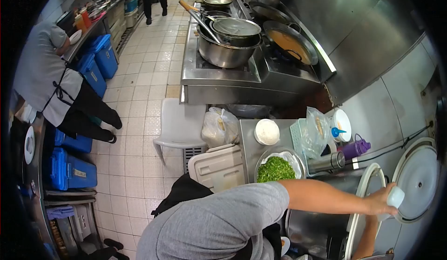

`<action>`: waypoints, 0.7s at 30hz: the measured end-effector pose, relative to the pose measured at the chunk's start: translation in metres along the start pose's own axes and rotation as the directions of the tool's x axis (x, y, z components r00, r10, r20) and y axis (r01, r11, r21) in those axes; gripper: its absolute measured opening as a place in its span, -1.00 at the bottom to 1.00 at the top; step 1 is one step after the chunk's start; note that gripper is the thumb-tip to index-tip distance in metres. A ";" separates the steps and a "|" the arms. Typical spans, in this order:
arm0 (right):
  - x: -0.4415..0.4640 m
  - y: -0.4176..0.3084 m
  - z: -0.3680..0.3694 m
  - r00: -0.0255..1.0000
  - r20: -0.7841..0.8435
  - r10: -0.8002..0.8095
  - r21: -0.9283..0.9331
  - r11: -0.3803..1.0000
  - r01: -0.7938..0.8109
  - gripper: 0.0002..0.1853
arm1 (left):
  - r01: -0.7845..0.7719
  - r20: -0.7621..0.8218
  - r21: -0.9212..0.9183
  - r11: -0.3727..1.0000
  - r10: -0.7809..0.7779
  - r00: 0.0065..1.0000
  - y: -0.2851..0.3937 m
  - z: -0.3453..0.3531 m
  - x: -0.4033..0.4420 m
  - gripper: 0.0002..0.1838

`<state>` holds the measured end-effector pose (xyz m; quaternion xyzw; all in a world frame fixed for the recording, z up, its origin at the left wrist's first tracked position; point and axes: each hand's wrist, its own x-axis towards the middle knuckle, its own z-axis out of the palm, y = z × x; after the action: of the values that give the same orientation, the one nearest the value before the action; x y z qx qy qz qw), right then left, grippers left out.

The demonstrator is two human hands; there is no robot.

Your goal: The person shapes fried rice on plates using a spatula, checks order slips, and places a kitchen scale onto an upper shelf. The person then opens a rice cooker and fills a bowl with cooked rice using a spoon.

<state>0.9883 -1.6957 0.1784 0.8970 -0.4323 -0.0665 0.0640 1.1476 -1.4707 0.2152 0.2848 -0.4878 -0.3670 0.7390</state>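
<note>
My left hand (pixel 381 201) reaches out to the far right, its fingers closed round a small white cup-like piece (pixel 396 196). My right forearm (pixel 368 239) comes up from below. Its hand is mostly hidden behind the left one, so its fingers cannot be made out. Both arms are over a pale round rim (pixel 357 213). Just beyond the left hand, a large round grey lid (pixel 420 182) leans on the tiled wall. A bowl of chopped green herbs (pixel 276 169) stands beside my grey sleeve.
A white tub (pixel 267 132), a plastic bag (pixel 314 132) and a purple bottle (pixel 357 146) stand near the wall. Beyond them is a stove with a steel pot (pixel 226 55) and woks. A grey chair (pixel 181 125) borders the aisle. At left, a co-worker (pixel 51 74) stands near blue bins (pixel 74 167).
</note>
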 end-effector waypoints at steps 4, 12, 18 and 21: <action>-0.005 -0.039 0.015 0.993 0.111 -0.049 0.117 0.992 0.036 -0.76 | -0.078 0.005 -0.047 0.996 0.078 0.997 -0.011 0.007 0.004 0.12; -0.029 -0.081 0.010 0.965 0.234 -0.121 0.308 0.950 0.044 -0.76 | -0.081 0.001 -0.103 0.991 0.081 0.997 -0.008 0.002 0.001 0.12; -0.046 -0.096 0.005 0.949 0.280 -0.143 0.395 0.918 0.022 -0.76 | -0.071 0.048 -0.184 0.980 0.081 0.996 0.007 -0.004 -0.003 0.13; -0.050 -0.095 0.001 0.945 0.290 -0.148 0.425 0.905 0.011 -0.75 | -0.079 0.035 -0.221 0.972 0.089 0.995 0.006 -0.003 -0.003 0.12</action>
<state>1.0301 -1.5972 0.1639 0.8846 -0.4035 -0.1178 -0.2018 1.1512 -1.4651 0.2174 0.1724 -0.4725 -0.3933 0.7696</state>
